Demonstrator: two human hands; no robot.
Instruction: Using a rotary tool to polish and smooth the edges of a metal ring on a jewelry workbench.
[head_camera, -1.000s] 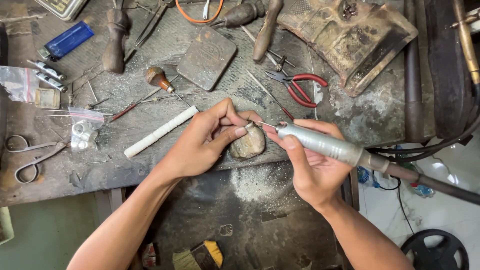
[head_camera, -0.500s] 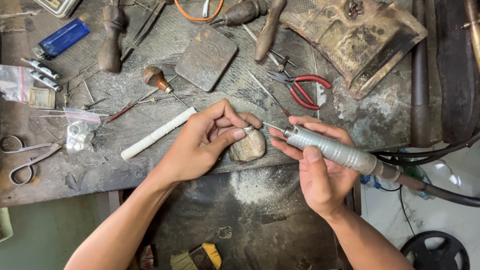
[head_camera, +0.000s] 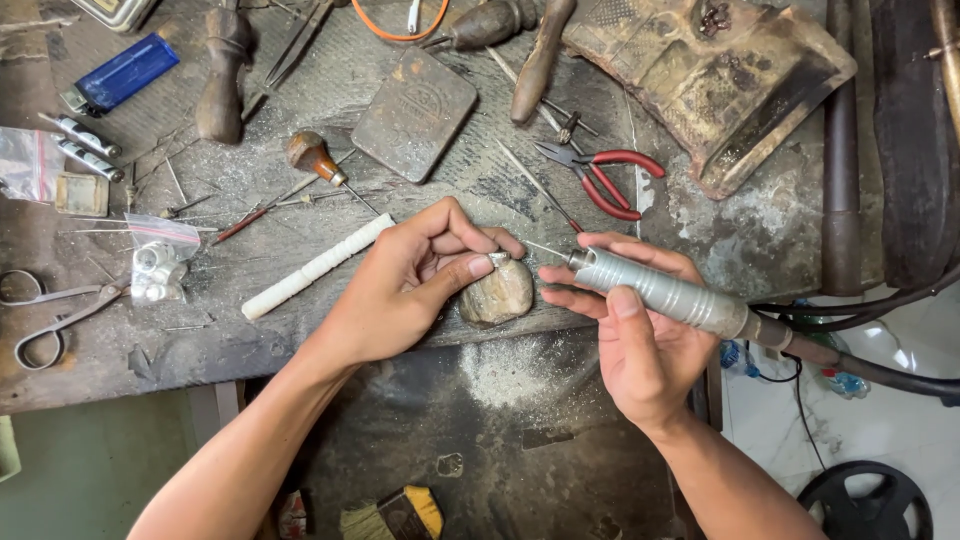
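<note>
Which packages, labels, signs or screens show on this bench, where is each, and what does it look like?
Clear zip bag: far left edge, flat, red seal strip.
Small clear bag: left of the white rod, crumpled, round pale pieces inside.
Metal tin: top centre, flat, square, dull grey, embossed lid.
No signs or screens.

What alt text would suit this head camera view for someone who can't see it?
A right hand points a grey rotary handpiece at a small metal piece pinched by the left hand on a worn bench peg, with red-handled pliers beyond.
</note>
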